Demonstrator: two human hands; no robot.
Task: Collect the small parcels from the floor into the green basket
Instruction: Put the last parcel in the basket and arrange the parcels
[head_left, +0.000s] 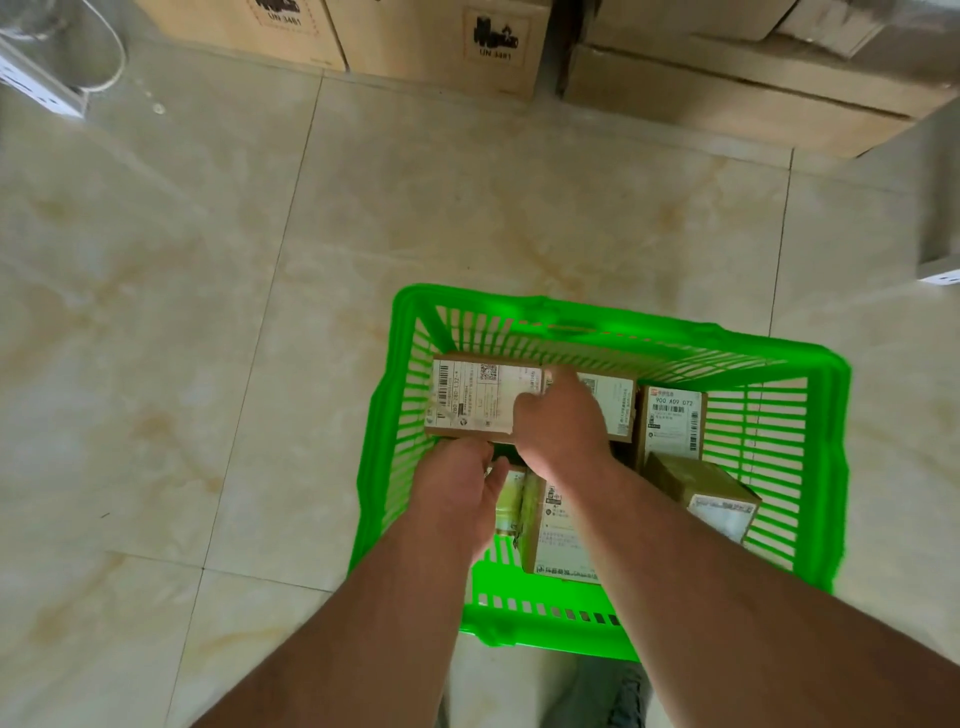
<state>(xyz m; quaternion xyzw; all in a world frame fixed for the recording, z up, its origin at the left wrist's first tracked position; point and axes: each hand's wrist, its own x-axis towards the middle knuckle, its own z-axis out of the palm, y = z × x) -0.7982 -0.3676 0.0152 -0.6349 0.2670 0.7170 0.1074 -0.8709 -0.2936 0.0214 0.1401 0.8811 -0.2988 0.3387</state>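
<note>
Floor: large glossy cream tiles with tan veining and thin dark grout lines, filling most of the room in view.

Cardboard cartons: a row of brown boxes standing along the far edge of the floor, two with black printed marks; more cartons to their right, lying lower and flatter.

Green basket: slatted plastic, rectangular, standing on the floor right in front of the person, open top up.

Small parcels, all inside the basket: a long brown parcel with white labels against the far wall; a labelled parcel upright beside it on the right; a tilted parcel at the right side; a parcel on edge near the middle.

Power strip: white, at the far left corner, with a pale cable looping by it.

Right hand: lowered into the basket, grip curled over the near edge of the long brown parcel.

Left hand: just beside it, fingers bent down by the same parcel's near left corner; whether this grip holds anything cannot be told.
</note>
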